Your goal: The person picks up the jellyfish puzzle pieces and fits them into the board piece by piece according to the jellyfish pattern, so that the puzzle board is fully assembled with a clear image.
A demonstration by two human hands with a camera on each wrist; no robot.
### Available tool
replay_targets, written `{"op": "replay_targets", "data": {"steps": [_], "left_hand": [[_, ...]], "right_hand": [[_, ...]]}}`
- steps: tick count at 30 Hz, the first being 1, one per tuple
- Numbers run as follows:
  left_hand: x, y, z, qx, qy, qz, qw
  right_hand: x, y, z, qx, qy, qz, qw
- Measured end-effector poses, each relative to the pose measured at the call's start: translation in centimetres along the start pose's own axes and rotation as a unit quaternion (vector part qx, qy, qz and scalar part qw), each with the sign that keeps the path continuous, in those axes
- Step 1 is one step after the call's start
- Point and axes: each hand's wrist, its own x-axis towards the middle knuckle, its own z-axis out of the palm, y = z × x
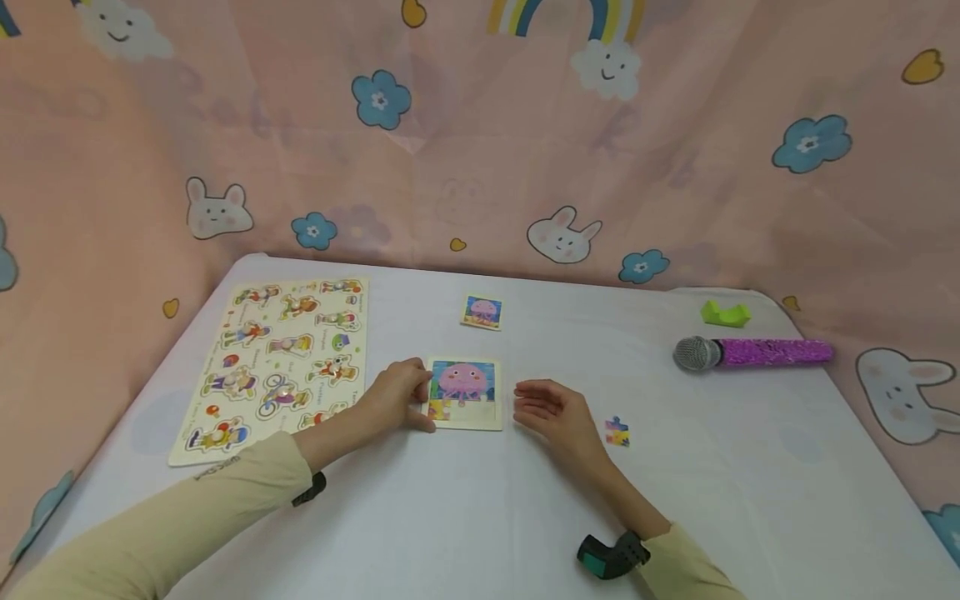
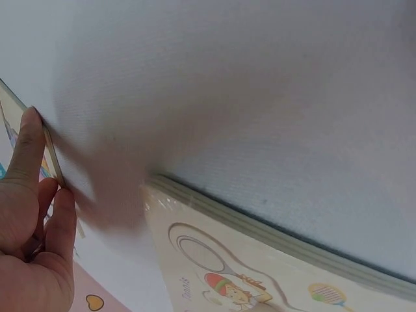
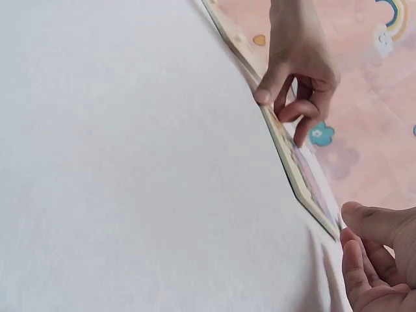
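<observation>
A small jigsaw puzzle board [image 1: 467, 382] with a pink jellyfish picture lies flat in the middle of the table; its lower right part shows bare cream board. My left hand [image 1: 395, 395] holds the board's left edge between thumb and fingers, as the fingers [image 2: 29, 146] in the left wrist view also show. Just off the board's right edge, my right hand [image 1: 557, 417] has its fingers loosely bent around nothing. To the right of that hand lies a loose puzzle piece [image 1: 617, 432], yellow, pink and blue.
A large picture board [image 1: 300, 346] with several sports figures lies at left. Behind the puzzle is a small jellyfish card [image 1: 482, 312]. At the back right are a purple microphone [image 1: 776, 352] and a bright green curved block [image 1: 725, 314]. A pink printed cloth [image 1: 465, 150] hangs behind the table.
</observation>
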Motion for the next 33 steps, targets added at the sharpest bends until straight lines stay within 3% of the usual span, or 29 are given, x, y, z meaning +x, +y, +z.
{"op": "replay_targets", "data": {"steps": [6, 9, 11, 15, 20, 25, 27, 33], "left_hand": [[0.0, 0.0, -0.1, 0.003, -0.002, -0.009, 1.0000], [0.0, 0.1, -0.1, 0.003, -0.007, -0.017, 0.9998], [0.1, 0.1, -0.1, 0.002, -0.009, -0.021, 0.9998], [0.1, 0.2, 0.0, 0.003, -0.007, -0.020, 0.9998], [0.0, 0.3, -0.1, -0.004, -0.007, -0.020, 0.9998], [0.0, 0.3, -0.1, -0.007, -0.007, -0.016, 0.9998], [0.0, 0.3, -0.1, -0.009, -0.008, -0.019, 0.9998], [0.0, 0.3, -0.1, -0.011, -0.011, -0.026, 0.9995]], "right_hand": [[-1.4, 0.2, -4.0, -0.027, 0.010, -0.024, 0.9993], [-2.1, 0.2, -5.7, -0.068, 0.011, -0.037, 0.9969], [-2.5, 0.1, -6.7, -0.127, 0.013, -0.046, 0.9908], [-3.0, 0.1, -8.2, -0.240, 0.008, -0.052, 0.9694], [-3.0, 0.5, -9.0, -0.295, -0.009, -0.043, 0.9544], [-2.8, 1.1, -8.9, -0.335, -0.019, -0.070, 0.9396], [-2.7, 1.3, -8.9, -0.337, -0.020, -0.081, 0.9378], [-2.5, 1.2, -8.6, -0.309, -0.018, -0.109, 0.9446]]}}
